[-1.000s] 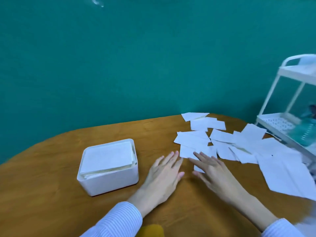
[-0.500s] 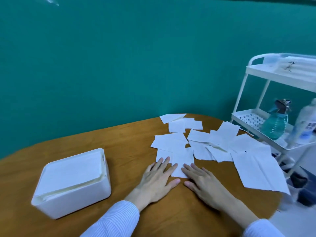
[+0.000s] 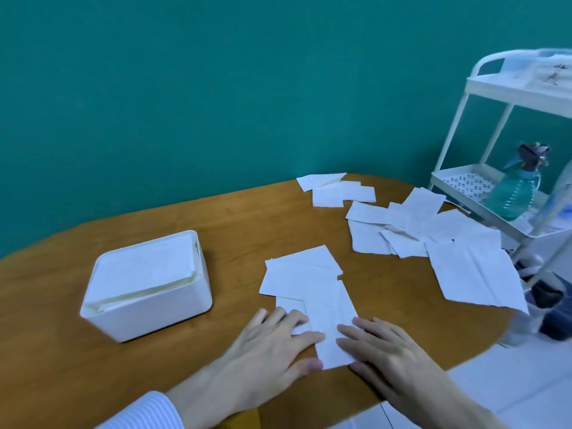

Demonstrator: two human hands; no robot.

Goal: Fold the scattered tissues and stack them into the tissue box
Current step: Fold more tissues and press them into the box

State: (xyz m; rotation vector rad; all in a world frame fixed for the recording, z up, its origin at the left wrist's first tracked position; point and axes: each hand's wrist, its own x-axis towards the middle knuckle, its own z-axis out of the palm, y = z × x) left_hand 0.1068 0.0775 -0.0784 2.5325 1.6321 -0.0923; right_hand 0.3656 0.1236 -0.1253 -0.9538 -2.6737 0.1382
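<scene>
Dragged a few tissues (image 3: 305, 280) out of the scattered pile (image 3: 433, 230) toward the tissue box (image 3: 145, 286), left hand (image 3: 266, 357) and right hand (image 3: 390, 357) now flat on the nearest one.

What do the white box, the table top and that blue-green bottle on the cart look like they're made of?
The white box looks like matte plastic: smooth walls, rounded corners, no seams. The table top looks like wood or a wood-look laminate: warm brown with grain streaks and a soft sheen; which one is unclear. The blue-green bottle seems to be translucent plastic with a ribbed body, though glass can't be ruled out.
</scene>
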